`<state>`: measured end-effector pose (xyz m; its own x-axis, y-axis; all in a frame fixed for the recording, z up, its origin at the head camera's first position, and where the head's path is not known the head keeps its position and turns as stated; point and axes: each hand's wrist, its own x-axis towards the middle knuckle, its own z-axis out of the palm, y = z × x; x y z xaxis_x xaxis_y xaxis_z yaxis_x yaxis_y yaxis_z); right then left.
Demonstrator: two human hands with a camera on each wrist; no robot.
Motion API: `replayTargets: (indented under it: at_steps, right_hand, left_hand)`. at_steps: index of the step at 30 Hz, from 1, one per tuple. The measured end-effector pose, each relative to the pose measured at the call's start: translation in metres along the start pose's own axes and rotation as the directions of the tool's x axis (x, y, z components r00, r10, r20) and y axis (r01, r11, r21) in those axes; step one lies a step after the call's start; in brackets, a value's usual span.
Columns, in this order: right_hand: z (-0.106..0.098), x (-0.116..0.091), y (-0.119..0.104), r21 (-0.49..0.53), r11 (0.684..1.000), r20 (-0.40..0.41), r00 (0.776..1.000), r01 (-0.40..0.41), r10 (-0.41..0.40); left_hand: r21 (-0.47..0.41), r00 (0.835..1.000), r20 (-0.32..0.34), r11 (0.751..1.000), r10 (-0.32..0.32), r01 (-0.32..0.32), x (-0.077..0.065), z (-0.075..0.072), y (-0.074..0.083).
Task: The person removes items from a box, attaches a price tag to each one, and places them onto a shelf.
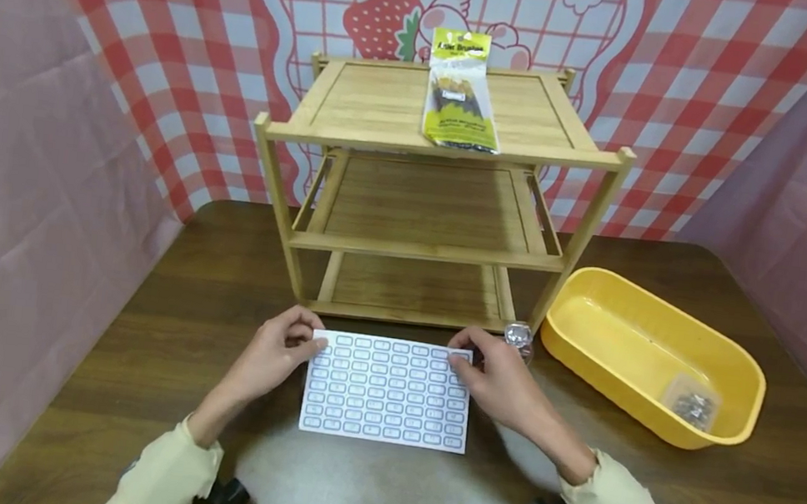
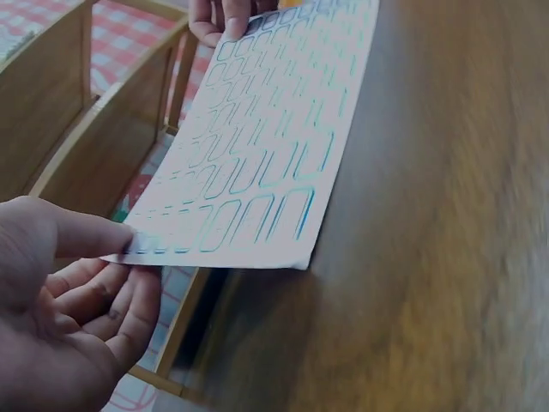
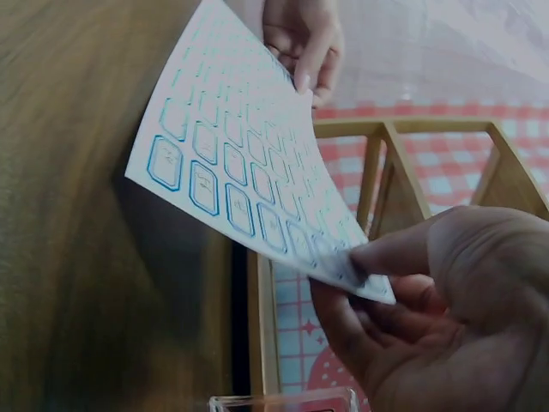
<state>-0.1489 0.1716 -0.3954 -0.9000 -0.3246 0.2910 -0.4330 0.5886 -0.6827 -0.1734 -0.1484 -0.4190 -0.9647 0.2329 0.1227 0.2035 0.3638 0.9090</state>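
A white sheet of labels [image 1: 388,393], printed with rows of blue-outlined rounded boxes, is held up over the table in front of the shelf. My left hand [image 1: 276,356] pinches its upper left corner, thumb on the printed face and fingers behind. At the upper right corner my right hand [image 1: 501,382] pinches it the same way. In the right wrist view the sheet [image 3: 236,146] bows slightly between the two hands, its lower edge hanging free. The left wrist view shows the left thumb [image 2: 94,233] pressed over the end boxes.
A three-tier wooden shelf [image 1: 430,249] stands behind the sheet, with a pack of artist brushes [image 1: 460,99] on top. Beside its right front leg sits a small clear container [image 1: 518,336]. To the right, a yellow basin [image 1: 615,312] holds a little box of metal pieces [image 1: 693,405].
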Motion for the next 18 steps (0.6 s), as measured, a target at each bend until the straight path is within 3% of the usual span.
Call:
replayTargets:
  at_steps: [3,8,14,18]
  right_hand:
    - [-0.007,-0.001,0.000,0.076,0.997,0.003,1.000,0.019,-0.020]
    - [-0.018,-0.001,0.001,0.196,0.981,0.039,0.999,0.005,-0.013]
    - [-0.027,-0.001,0.001,0.296,0.954,0.080,0.996,-0.056,0.034]
    - [-0.031,-0.003,0.000,0.299,0.953,0.041,0.998,-0.048,0.037]
  left_hand:
    - [-0.124,0.999,-0.004,0.991,-0.051,0.050,-0.002,-0.001,0.005]
    - [-0.284,0.991,0.027,0.950,-0.129,0.131,-0.004,-0.001,0.011]
    - [-0.351,0.989,0.075,0.925,-0.124,0.143,-0.009,0.003,0.019]
    - [-0.368,0.995,0.059,0.924,-0.084,0.100,-0.011,0.005,0.025]
